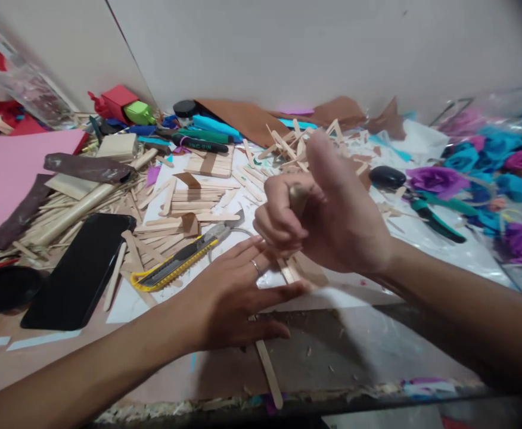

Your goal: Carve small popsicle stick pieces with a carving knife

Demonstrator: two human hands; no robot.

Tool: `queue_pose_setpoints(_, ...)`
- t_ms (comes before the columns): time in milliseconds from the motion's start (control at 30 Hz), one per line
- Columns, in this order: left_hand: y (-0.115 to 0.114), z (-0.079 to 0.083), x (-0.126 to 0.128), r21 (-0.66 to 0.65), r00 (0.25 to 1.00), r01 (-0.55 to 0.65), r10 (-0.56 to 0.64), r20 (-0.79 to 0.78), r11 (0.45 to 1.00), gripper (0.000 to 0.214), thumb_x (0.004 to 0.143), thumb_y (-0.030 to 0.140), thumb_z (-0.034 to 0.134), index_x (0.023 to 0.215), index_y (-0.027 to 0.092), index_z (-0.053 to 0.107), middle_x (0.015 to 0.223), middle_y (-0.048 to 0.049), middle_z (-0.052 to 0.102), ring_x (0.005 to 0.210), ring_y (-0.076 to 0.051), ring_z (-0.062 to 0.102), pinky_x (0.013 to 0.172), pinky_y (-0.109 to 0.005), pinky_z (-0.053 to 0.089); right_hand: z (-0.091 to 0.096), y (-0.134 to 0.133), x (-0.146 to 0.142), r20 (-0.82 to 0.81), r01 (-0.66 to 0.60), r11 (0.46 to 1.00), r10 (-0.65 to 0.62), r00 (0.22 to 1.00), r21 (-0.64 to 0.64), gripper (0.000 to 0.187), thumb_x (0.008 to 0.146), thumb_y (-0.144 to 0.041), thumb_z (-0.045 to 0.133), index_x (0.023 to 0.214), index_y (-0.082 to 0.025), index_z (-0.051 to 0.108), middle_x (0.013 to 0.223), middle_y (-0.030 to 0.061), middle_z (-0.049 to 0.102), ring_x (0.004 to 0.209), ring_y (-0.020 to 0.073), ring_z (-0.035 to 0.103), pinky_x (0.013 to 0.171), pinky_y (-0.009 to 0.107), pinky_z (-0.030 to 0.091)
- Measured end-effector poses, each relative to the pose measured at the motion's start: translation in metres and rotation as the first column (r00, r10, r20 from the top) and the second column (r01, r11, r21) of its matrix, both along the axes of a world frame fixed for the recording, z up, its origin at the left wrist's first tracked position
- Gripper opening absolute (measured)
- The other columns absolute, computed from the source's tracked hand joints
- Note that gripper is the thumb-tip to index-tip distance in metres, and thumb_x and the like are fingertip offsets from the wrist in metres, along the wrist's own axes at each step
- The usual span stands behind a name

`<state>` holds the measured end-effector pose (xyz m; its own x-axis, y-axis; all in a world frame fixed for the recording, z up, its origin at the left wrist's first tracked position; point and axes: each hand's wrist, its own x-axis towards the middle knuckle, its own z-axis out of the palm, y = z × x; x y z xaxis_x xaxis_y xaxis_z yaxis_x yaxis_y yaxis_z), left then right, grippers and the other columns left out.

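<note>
My left hand (pixel 238 292) lies low over the work surface with its fingers stretched and spread, a ring on one of them. Beneath it runs a wooden craft stick (pixel 269 372), whose lower end sticks out towards the table's front edge. Another pale stick (pixel 289 269) shows between my two hands. My right hand (pixel 328 214) is raised just above and to the right, fingers curled in and thumb up, slightly blurred. A small brass-coloured thing (pixel 297 196) shows at the curled fingers; whether it is a ring or something held is unclear. Left of my hands lies a yellow utility knife (pixel 185 256).
Craft sticks (pixel 193 199) lie in piles behind the knife. A black phone (pixel 80 268) rests at the left. Green-handled pliers (pixel 437 220) and purple and blue paper flowers (pixel 440 182) are at the right. Brown sheets (pixel 238 116) lie along the wall.
</note>
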<state>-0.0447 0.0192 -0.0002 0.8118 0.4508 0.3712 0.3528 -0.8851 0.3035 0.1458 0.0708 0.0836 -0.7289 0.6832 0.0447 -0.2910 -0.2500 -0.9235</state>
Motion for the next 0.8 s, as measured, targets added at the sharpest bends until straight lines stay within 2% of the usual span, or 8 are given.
queue_pose_setpoints(133, -0.002, -0.001, 0.001, -0.041, 1.0, -0.005, 0.005, 0.006, 0.999, 0.058, 0.099, 0.058, 0.065, 0.149, 0.028, 0.062, 0.155, -0.0104, 0.058, 0.15, -0.034, 0.046, 0.128, -0.053, 0.036, -0.007, -0.001, 0.005, 0.068, -0.01, 0.987, -0.001, 0.998, 0.159, 0.054, 0.102, -0.05, 0.064, 0.059, -0.02, 0.049, 0.056, -0.0039, 0.042, 0.053, 0.0113, 0.041, 0.053, 0.028, 0.034)
queue_pose_setpoints(200, -0.001, 0.0, 0.002, -0.056, 1.0, 0.008, -0.007, 0.009, 0.998, 0.059, 0.099, 0.059, 0.064, 0.149, 0.027, 0.061, 0.149, -0.0094, 0.064, 0.149, -0.034, 0.049, 0.128, -0.053, 0.037, -0.008, 0.0, 0.008, 0.075, -0.051, 0.987, 0.04, 0.996, 0.151, 0.05, 0.101, -0.041, 0.066, 0.059, -0.019, 0.051, 0.056, -0.0043, 0.044, 0.052, 0.0101, 0.042, 0.051, 0.027, 0.034)
queue_pose_setpoints(300, 0.0, 0.004, 0.002, -0.068, 1.0, 0.021, -0.02, 0.012, 0.997, 0.06, 0.099, 0.056, 0.066, 0.152, 0.027, 0.058, 0.153, -0.0098, 0.061, 0.15, -0.036, 0.048, 0.124, -0.052, 0.042, -0.008, 0.003, 0.011, 0.032, -0.151, 0.986, 0.149, 0.988, 0.069, 0.049, 0.098, -0.033, 0.068, 0.056, -0.019, 0.046, 0.052, -0.0059, 0.041, 0.045, 0.0073, 0.035, 0.044, 0.025, 0.025)
queue_pose_setpoints(400, 0.003, 0.008, 0.003, -0.063, 0.999, 0.033, -0.036, -0.033, 0.997, 0.062, 0.1, 0.054, 0.066, 0.156, 0.03, 0.054, 0.16, -0.0126, 0.053, 0.149, -0.037, 0.047, 0.121, -0.056, 0.043, -0.005, 0.011, 0.011, -0.018, -0.235, 0.972, 0.235, 0.972, 0.007, 0.054, 0.099, -0.028, 0.059, 0.051, -0.022, 0.035, 0.046, -0.0082, 0.027, 0.042, 0.006, 0.023, 0.043, 0.026, 0.02)
queue_pose_setpoints(500, 0.004, 0.011, 0.003, -0.059, 0.997, 0.043, -0.046, -0.062, 0.997, 0.064, 0.099, 0.053, 0.067, 0.158, 0.032, 0.052, 0.163, -0.0154, 0.049, 0.148, -0.039, 0.047, 0.118, -0.06, 0.043, -0.003, 0.016, 0.011, -0.037, -0.348, 0.936, 0.347, 0.937, -0.047, 0.055, 0.103, -0.03, 0.045, 0.05, -0.024, 0.03, 0.044, -0.0082, 0.019, 0.041, 0.0066, 0.017, 0.043, 0.027, 0.018)
queue_pose_setpoints(567, 0.005, 0.011, 0.003, -0.056, 0.997, 0.047, -0.051, -0.066, 0.997, 0.064, 0.099, 0.053, 0.068, 0.157, 0.031, 0.053, 0.164, -0.0162, 0.048, 0.147, -0.04, 0.048, 0.115, -0.061, 0.045, -0.003, 0.017, 0.011, -0.042, -0.396, 0.917, 0.395, 0.918, -0.038, 0.056, 0.102, -0.035, 0.049, 0.05, -0.023, 0.029, 0.043, -0.0076, 0.021, 0.041, 0.0063, 0.018, 0.042, 0.027, 0.018)
queue_pose_setpoints(667, 0.005, 0.011, 0.002, -0.058, 0.996, 0.06, -0.063, -0.063, 0.997, 0.064, 0.098, 0.052, 0.069, 0.156, 0.03, 0.054, 0.163, -0.0164, 0.049, 0.142, -0.039, 0.053, 0.112, -0.06, 0.047, -0.003, 0.012, 0.01, -0.029, -0.388, 0.921, 0.389, 0.921, 0.03, 0.061, 0.098, -0.042, 0.059, 0.05, -0.023, 0.028, 0.044, -0.0074, 0.022, 0.04, 0.0061, 0.018, 0.039, 0.027, 0.018)
queue_pose_setpoints(800, 0.004, 0.013, 0.001, -0.102, 0.995, 0.056, -0.063, -0.074, 0.993, 0.062, 0.098, 0.053, 0.069, 0.154, 0.031, 0.056, 0.161, -0.0149, 0.052, 0.144, -0.037, 0.052, 0.118, -0.062, 0.044, -0.006, 0.005, 0.009, -0.006, -0.303, 0.943, 0.306, 0.952, 0.141, 0.057, 0.099, -0.032, 0.056, 0.048, -0.023, 0.031, 0.046, -0.0072, 0.022, 0.042, 0.0065, 0.018, 0.04, 0.027, 0.017)
